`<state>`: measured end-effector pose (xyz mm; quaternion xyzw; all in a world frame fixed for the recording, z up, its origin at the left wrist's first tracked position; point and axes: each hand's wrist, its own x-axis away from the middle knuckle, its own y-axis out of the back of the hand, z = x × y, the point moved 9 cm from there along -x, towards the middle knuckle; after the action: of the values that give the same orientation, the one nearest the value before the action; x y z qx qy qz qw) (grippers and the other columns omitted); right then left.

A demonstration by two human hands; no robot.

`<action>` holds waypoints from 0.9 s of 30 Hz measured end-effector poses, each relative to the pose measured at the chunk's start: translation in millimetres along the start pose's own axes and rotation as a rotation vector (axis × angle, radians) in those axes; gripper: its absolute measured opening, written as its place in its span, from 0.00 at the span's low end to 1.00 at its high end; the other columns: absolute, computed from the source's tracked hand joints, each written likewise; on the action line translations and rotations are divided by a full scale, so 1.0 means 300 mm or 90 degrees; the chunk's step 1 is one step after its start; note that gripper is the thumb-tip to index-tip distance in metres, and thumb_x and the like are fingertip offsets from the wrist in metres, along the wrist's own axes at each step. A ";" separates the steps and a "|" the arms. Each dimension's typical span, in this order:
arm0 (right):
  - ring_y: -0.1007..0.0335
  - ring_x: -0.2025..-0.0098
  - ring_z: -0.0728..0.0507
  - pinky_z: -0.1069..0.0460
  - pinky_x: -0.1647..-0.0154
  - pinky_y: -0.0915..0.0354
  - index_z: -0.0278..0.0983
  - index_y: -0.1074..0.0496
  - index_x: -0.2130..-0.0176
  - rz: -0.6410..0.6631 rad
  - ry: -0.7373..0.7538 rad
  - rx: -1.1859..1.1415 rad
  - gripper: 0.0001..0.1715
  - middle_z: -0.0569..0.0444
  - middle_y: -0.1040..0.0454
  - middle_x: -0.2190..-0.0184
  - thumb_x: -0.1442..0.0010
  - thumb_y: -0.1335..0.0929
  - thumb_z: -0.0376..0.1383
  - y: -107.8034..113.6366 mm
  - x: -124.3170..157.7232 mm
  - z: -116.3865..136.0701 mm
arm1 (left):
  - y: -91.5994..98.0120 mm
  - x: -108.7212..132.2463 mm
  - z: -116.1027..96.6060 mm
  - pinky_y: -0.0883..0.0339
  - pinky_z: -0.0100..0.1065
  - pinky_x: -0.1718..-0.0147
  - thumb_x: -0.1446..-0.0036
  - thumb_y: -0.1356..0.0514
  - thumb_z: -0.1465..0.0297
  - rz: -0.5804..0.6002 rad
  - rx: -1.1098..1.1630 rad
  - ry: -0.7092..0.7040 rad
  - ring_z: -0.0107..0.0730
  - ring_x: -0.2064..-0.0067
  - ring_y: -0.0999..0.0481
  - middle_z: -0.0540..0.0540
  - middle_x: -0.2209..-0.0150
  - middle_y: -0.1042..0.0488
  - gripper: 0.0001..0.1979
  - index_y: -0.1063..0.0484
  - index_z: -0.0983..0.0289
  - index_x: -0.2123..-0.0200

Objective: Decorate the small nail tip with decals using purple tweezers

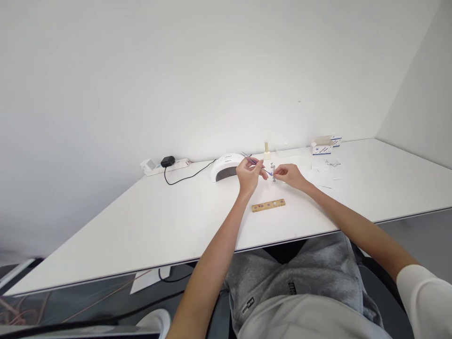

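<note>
Slanting down-right, tweezers [249, 158] point toward the right hand [288, 174].

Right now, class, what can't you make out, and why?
In the head view:
Right end of the white arched device: hidden by the left hand.
Whatever the right hand may pinch: too small to identify.
Lettering on the front white box: too small.
White round object: cut off by the bottom edge.

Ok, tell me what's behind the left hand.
Behind the left hand stands a white arched device, its left side and top in view. The hand, which grips tweezers, covers the device's right end, so whatever is there cannot be seen.
</note>
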<state>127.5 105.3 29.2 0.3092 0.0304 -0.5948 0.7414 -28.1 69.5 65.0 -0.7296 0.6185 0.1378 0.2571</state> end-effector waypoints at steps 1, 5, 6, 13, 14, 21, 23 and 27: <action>0.30 0.74 0.48 0.54 0.70 0.34 0.34 0.24 0.74 0.005 -0.001 -0.003 0.06 0.54 0.25 0.77 0.54 0.29 0.36 -0.002 0.001 0.000 | 0.000 0.001 0.000 0.34 0.29 0.86 0.51 0.34 0.59 -0.002 -0.004 0.000 0.27 0.84 0.28 0.48 0.78 0.31 0.18 0.37 0.65 0.73; 0.30 0.75 0.48 0.54 0.71 0.35 0.34 0.24 0.74 0.021 -0.001 -0.013 0.07 0.54 0.25 0.78 0.54 0.29 0.37 -0.009 0.003 0.004 | 0.006 0.002 0.000 0.34 0.28 0.86 0.50 0.34 0.60 -0.019 -0.020 -0.011 0.27 0.84 0.28 0.48 0.78 0.31 0.17 0.37 0.65 0.73; 0.30 0.75 0.48 0.54 0.71 0.35 0.34 0.24 0.74 0.023 -0.001 -0.015 0.07 0.54 0.25 0.78 0.55 0.29 0.37 -0.010 0.004 0.005 | 0.009 0.002 0.000 0.34 0.28 0.86 0.50 0.34 0.60 -0.024 -0.024 -0.014 0.27 0.84 0.28 0.48 0.78 0.31 0.17 0.37 0.65 0.73; 0.31 0.75 0.49 0.55 0.71 0.35 0.35 0.24 0.73 0.025 -0.009 -0.019 0.06 0.55 0.26 0.78 0.55 0.29 0.35 -0.014 0.005 0.001 | 0.017 -0.002 -0.001 0.35 0.28 0.86 0.50 0.35 0.58 -0.032 -0.007 -0.019 0.28 0.83 0.27 0.48 0.77 0.31 0.18 0.38 0.65 0.73; 0.31 0.75 0.49 0.55 0.71 0.35 0.35 0.24 0.73 0.025 -0.008 -0.019 0.06 0.55 0.26 0.78 0.54 0.29 0.35 -0.014 0.005 0.002 | 0.017 -0.002 -0.001 0.35 0.28 0.86 0.50 0.35 0.59 -0.031 -0.003 -0.017 0.28 0.83 0.27 0.48 0.77 0.31 0.18 0.38 0.65 0.73; 0.31 0.74 0.48 0.54 0.70 0.35 0.34 0.24 0.74 0.025 -0.005 0.003 0.06 0.54 0.25 0.78 0.55 0.29 0.35 -0.014 0.009 0.006 | 0.006 0.002 0.002 0.35 0.28 0.86 0.50 0.34 0.61 -0.021 -0.026 -0.004 0.26 0.84 0.29 0.48 0.77 0.31 0.16 0.37 0.65 0.73; 0.31 0.74 0.48 0.54 0.70 0.35 0.34 0.24 0.75 0.021 -0.011 0.004 0.06 0.54 0.26 0.78 0.55 0.29 0.36 -0.011 0.008 0.003 | 0.007 0.002 0.001 0.35 0.27 0.87 0.51 0.34 0.62 -0.024 -0.033 -0.007 0.25 0.84 0.29 0.48 0.78 0.31 0.16 0.37 0.65 0.73; 0.30 0.74 0.48 0.54 0.70 0.34 0.34 0.24 0.74 0.014 -0.013 0.001 0.06 0.54 0.25 0.78 0.55 0.29 0.35 -0.003 0.003 0.001 | 0.014 0.000 -0.003 0.35 0.26 0.87 0.50 0.34 0.61 -0.033 -0.030 -0.016 0.25 0.84 0.29 0.47 0.78 0.31 0.16 0.37 0.64 0.74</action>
<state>126.9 104.2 28.6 0.3039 0.0189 -0.5901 0.7477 -32.4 68.6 64.8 -0.7494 0.5930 0.1547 0.2508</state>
